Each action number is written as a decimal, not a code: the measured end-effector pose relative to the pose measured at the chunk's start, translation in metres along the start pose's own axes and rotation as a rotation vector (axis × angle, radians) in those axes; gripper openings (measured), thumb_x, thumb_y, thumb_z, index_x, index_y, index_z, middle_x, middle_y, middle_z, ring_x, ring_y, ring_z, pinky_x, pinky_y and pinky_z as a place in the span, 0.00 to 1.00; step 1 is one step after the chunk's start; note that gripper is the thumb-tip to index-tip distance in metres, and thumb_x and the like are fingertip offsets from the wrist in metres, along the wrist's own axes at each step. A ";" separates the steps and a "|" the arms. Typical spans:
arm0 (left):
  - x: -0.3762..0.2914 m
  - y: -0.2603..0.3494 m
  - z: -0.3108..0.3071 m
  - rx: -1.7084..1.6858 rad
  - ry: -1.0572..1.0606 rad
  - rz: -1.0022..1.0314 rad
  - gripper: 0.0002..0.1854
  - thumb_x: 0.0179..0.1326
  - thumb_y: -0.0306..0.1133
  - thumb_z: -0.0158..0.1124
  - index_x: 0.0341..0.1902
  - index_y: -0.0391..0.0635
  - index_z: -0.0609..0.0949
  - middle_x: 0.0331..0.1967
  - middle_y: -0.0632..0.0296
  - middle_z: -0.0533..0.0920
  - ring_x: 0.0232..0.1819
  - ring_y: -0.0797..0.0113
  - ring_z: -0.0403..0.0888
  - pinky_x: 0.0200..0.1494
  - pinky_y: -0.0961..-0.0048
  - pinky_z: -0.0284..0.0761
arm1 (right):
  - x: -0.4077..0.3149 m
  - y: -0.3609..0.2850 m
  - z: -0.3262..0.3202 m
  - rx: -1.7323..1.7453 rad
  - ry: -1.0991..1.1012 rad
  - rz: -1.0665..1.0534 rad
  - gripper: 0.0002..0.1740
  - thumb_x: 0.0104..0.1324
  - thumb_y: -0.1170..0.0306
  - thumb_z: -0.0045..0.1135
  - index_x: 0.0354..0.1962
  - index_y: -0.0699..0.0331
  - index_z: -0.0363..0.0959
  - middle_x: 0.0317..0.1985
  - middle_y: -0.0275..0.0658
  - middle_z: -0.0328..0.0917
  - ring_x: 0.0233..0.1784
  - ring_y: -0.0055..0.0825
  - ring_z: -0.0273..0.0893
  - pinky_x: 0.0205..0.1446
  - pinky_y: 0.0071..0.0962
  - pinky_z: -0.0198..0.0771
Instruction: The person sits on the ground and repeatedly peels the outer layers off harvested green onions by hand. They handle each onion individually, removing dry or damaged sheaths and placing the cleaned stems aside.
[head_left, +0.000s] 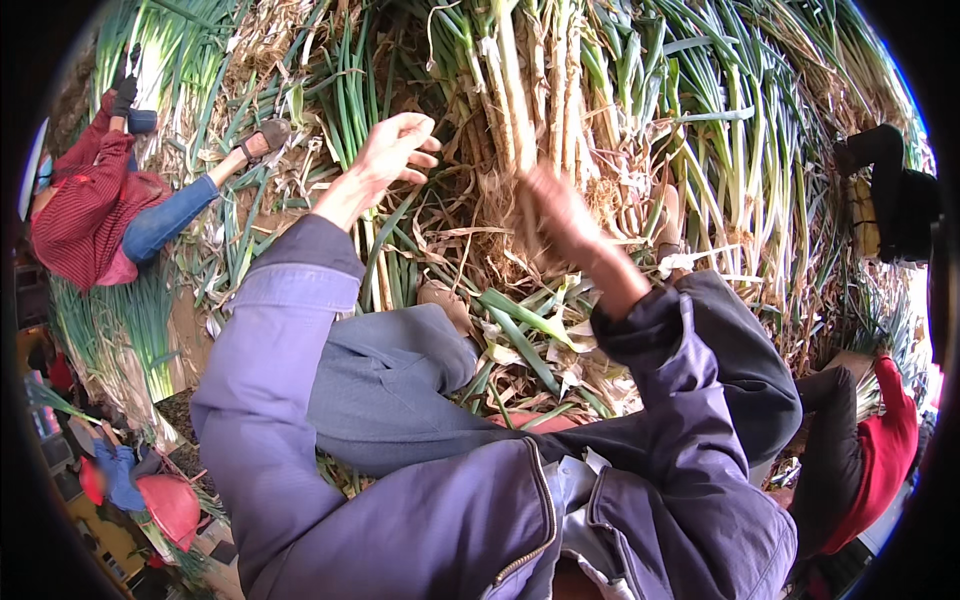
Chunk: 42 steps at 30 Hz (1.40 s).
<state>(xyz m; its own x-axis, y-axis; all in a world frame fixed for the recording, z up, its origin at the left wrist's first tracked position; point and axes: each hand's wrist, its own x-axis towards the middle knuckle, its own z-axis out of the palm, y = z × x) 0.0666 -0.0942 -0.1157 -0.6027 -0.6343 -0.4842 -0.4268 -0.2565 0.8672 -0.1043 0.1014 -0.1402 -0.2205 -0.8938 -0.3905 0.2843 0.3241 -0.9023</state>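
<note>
My left hand (395, 152) is raised over the litter with its fingers loosely bent and apart, holding nothing. Just beside it stand green onion leaves (349, 112). My right hand (559, 206) is motion-blurred at the lower end of a long pale green onion stalk (514, 97). Whether its fingers are closed on that stalk cannot be made out. More green onion stalks with dry, brownish skins (566, 112) lie beyond it, their fibrous roots (604, 196) towards me. Under my hands are stripped leaves and dry husks (480, 244).
Between my knees lie cut green leaves (529, 322). A long row of green onions (731, 165) runs along the right. A person in a red striped top (97, 202) works at the left; a person in red (885, 450) is at the lower right. A red seat (169, 506) shows lower left.
</note>
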 end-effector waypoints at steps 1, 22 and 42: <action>0.005 -0.003 0.008 -0.064 -0.002 -0.050 0.23 0.68 0.47 0.57 0.58 0.44 0.70 0.43 0.59 0.80 0.39 0.69 0.81 0.35 0.71 0.80 | -0.021 0.007 0.017 0.016 -0.059 0.047 0.23 0.73 0.48 0.43 0.39 0.63 0.63 0.24 0.34 0.71 0.22 0.22 0.70 0.23 0.23 0.70; -0.064 0.052 0.074 0.469 -0.520 0.181 0.20 0.70 0.46 0.54 0.35 0.41 0.82 0.17 0.65 0.79 0.15 0.76 0.75 0.18 0.80 0.74 | -0.125 0.059 0.010 -0.250 0.315 -0.203 0.16 0.74 0.60 0.47 0.35 0.66 0.64 0.17 0.31 0.64 0.18 0.19 0.60 0.19 0.25 0.56; -0.012 0.029 0.036 -0.220 0.336 0.247 0.08 0.70 0.34 0.52 0.42 0.42 0.73 0.26 0.62 0.78 0.14 0.81 0.67 0.11 0.83 0.65 | -0.060 0.048 0.077 -0.243 -0.269 -0.259 0.25 0.74 0.49 0.43 0.34 0.65 0.68 0.25 0.36 0.65 0.29 0.27 0.67 0.36 0.32 0.66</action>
<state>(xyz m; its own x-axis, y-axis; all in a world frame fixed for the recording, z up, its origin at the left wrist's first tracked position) 0.0374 -0.0676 -0.0885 -0.4014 -0.8873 -0.2271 -0.1230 -0.1935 0.9734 -0.0054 0.1468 -0.1456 0.0044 -0.9935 -0.1139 0.0171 0.1140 -0.9933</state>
